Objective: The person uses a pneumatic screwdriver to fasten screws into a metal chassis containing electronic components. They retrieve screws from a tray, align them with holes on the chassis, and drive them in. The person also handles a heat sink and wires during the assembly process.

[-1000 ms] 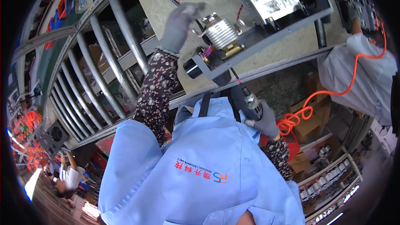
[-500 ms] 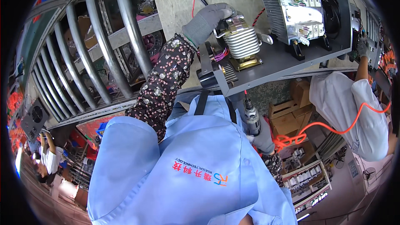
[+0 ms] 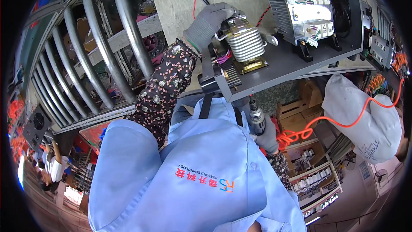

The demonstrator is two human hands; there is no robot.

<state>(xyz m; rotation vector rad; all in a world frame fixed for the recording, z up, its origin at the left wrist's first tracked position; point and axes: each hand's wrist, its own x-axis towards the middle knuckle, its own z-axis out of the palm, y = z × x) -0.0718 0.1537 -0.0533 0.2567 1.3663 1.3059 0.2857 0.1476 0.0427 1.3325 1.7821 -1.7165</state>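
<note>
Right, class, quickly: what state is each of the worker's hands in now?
Left hand: at the top of the silver coil; whether gripping cannot be told.
Right hand: closed around a power screwdriver.

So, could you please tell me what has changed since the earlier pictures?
The left hand has moved right, from beside the silvery coil to its top end, touching or nearly touching it. The camera view has also turned. The right hand still grips the power screwdriver, and the coil is still in the gray chassis.
</note>
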